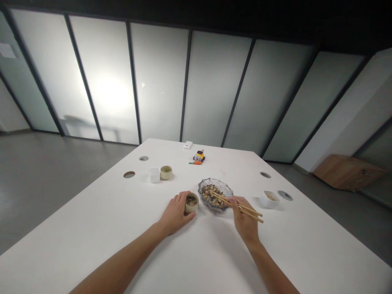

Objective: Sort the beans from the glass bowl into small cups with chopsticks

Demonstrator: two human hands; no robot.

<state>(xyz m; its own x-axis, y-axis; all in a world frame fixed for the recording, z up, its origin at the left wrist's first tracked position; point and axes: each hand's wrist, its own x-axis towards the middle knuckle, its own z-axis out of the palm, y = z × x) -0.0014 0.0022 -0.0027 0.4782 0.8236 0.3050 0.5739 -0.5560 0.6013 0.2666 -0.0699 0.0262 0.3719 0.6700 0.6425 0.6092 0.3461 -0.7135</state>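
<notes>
Steady the small cup [191,207] just left of the glass bowl [226,191] with the left hand [177,213] curled around its side, and, gripping the chopsticks [257,212] in the right hand [245,216] with their tips among the bowl's mixed pieces [209,197], pinch lightly and squarely.

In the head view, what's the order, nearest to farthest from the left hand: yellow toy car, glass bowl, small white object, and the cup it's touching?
1. Cup: within the left hand.
2. Glass bowl: just right of the cup.
3. Yellow toy car: farther off, beyond the bowl.
4. Small white object: beyond the car, slightly left.
</notes>
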